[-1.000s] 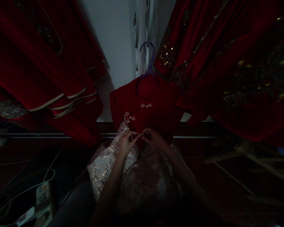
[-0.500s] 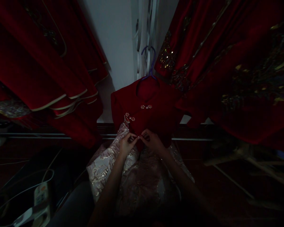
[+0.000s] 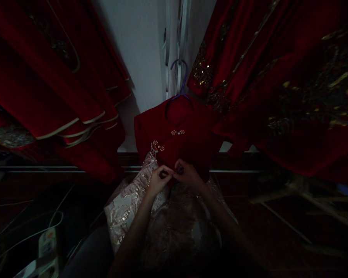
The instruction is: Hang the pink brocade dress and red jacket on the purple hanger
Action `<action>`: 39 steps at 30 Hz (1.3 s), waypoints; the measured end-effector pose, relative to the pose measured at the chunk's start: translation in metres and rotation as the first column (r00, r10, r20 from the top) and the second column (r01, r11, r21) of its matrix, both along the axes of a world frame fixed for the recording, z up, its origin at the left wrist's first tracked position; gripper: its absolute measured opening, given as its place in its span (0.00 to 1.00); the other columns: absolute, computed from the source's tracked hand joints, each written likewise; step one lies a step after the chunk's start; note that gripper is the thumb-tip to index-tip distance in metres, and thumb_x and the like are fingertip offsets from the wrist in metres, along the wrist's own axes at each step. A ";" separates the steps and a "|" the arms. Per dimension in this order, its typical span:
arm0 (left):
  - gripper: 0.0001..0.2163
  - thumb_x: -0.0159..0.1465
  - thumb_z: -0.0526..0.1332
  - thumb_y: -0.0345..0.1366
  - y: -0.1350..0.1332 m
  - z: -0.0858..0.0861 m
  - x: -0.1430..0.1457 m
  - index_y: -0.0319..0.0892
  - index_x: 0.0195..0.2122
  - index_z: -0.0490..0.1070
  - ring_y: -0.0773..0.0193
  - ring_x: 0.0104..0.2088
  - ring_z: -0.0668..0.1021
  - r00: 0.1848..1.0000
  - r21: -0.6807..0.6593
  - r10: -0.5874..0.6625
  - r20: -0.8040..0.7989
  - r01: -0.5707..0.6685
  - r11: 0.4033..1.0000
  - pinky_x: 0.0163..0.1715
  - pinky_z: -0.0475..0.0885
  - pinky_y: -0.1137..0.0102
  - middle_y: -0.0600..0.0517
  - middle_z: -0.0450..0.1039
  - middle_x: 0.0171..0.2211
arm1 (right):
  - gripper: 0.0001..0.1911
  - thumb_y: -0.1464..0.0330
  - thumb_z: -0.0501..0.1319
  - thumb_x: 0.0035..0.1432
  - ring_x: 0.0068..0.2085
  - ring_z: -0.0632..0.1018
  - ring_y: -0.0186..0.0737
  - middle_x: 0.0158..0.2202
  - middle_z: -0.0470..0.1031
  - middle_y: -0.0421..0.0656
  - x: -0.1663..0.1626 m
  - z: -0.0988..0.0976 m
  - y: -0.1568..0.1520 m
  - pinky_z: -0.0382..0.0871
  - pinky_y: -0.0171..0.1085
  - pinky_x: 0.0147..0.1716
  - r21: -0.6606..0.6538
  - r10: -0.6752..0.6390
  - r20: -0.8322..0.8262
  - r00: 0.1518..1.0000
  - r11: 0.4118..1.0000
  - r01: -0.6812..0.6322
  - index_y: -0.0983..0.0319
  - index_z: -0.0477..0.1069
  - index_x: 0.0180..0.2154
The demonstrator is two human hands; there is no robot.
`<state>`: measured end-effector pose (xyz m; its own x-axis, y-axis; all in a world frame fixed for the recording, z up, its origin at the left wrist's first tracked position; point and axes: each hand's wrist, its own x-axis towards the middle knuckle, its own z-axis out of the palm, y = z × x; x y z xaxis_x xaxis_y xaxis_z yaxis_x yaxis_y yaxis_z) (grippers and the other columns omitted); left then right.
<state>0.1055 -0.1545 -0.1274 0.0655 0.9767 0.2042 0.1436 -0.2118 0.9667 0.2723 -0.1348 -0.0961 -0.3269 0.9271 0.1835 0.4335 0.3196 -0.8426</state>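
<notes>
A dark red garment hangs on a purple hanger in front of me, with pearl-like clasps at the collar and down its left edge. My left hand and my right hand meet at the lower front edge of the garment, fingers pinched together on a small clasp there. What sits between the fingertips is too dark to see clearly. Below the hands a pale gold-patterned skirt spreads out.
Red velvet garments with pale trim hang on the left. Red garments with gold embroidery hang on the right. A white wall is behind. A power strip with white cables lies on the dark floor at lower left.
The view shifted slightly. Both hands stayed at the garment's lower edge, and the fingers have drawn closer together on the clasp.
</notes>
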 end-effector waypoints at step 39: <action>0.11 0.62 0.59 0.39 0.084 0.158 0.021 0.41 0.43 0.73 0.49 0.50 0.68 0.481 0.585 0.443 -0.757 0.197 0.787 0.49 0.65 0.54 0.42 0.67 0.46 | 0.07 0.76 0.56 0.45 0.29 0.69 0.31 0.26 0.68 0.35 0.052 0.047 -0.001 0.60 0.29 0.29 -0.164 0.244 0.059 0.968 0.959 -0.232 0.61 0.64 0.30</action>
